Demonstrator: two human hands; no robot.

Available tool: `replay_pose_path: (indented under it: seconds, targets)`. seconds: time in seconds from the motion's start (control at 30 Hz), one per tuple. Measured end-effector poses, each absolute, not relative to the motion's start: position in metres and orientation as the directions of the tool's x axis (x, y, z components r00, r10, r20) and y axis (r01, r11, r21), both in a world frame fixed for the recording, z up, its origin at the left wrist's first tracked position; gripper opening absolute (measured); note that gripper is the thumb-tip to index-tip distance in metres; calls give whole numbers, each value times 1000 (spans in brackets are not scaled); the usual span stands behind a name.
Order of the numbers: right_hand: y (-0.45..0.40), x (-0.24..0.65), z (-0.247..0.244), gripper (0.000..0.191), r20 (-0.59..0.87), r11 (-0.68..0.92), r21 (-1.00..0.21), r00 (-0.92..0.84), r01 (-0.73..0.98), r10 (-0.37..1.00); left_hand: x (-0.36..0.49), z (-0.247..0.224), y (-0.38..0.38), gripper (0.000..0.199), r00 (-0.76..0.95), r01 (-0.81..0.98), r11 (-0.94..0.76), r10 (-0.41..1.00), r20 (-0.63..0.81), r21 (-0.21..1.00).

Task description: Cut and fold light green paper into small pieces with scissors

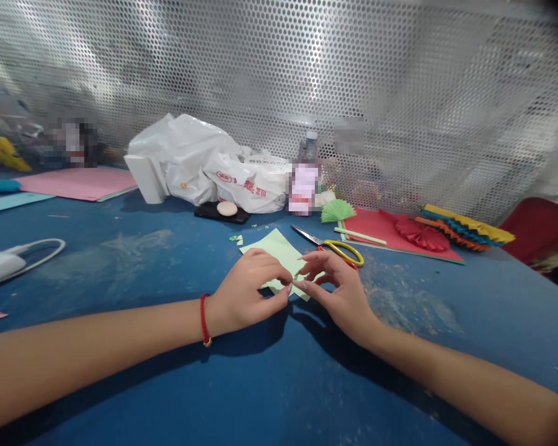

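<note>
A sheet of light green paper (275, 243) lies on the blue table, partly hidden by both hands. My left hand (251, 288), with a red cord bracelet (204, 319) at the wrist, is closed in a pinch over the sheet's near part. From the other side my right hand (337, 288) comes in with thumb and fingers drawn together, its tips meeting the left ones. Whatever is between the fingertips is tiny, and I cannot make it out. Just beyond my right hand lie scissors (341, 248) with yellow and red handles, blades spread. Small green scraps (237, 239) rest beside the sheet.
White plastic bags (190, 158), a black phone-like slab (204, 212) with a pale oval on it, and a bottle (310, 145) stand at the back. Red paper (367, 226) with folded fans is at right, pink paper (74, 183) and a white cabled device (0, 266) at left.
</note>
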State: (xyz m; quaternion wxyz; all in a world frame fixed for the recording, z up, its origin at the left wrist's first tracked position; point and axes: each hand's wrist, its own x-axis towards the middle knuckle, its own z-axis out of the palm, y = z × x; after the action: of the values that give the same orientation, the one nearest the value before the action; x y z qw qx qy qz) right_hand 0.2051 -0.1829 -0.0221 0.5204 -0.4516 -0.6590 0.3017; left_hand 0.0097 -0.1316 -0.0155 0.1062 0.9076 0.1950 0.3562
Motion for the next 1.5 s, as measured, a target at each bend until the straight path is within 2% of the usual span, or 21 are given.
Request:
replay_pose_path:
  seconds: [0.2, 0.43, 0.57, 0.9, 1.07, 1.17, 1.3, 1.4, 1.5]
  targets:
    - [-182, 204, -23, 24, 439, 436, -857, -56, 274, 897, 10, -14, -132, 6, 650, 282, -883, 463, 603, 374]
    - [-183, 204, -22, 22, 447, 447, -856, -64, 260, 892, 11, -10, -127, 9, 644, 245, -766, 587, 491, 594]
    - [-183, 204, -22, 23, 436, 437, -863, -62, 255, 898, 11, -8, -126, 11, 648, 229, -733, 606, 461, 641]
    - [-182, 205, -23, 28, 403, 407, -890, -61, 204, 913, 11, -11, -126, 8, 666, 249, -775, 572, 479, 580]
    - [-185, 206, -24, 27, 380, 388, -879, -85, 278, 921, 12, -17, -124, 21, 700, 262, -844, 500, 509, 468]
    - [-187, 205, -24, 31, 374, 391, -860, -116, 327, 920, 12, -17, -122, 29, 751, 239, -853, 465, 469, 463]
    - [-187, 204, -23, 33, 383, 411, -858, -149, 308, 912, 13, -13, -122, 30, 744, 246, -792, 524, 415, 559]
    - [-185, 204, -22, 29, 382, 403, -870, -128, 283, 915, 13, -10, -121, 31, 724, 238, -682, 599, 342, 692]
    - [-182, 205, -24, 27, 354, 362, -897, -77, 253, 932, 12, -12, -113, 32, 592, 189, -554, 723, 355, 811]
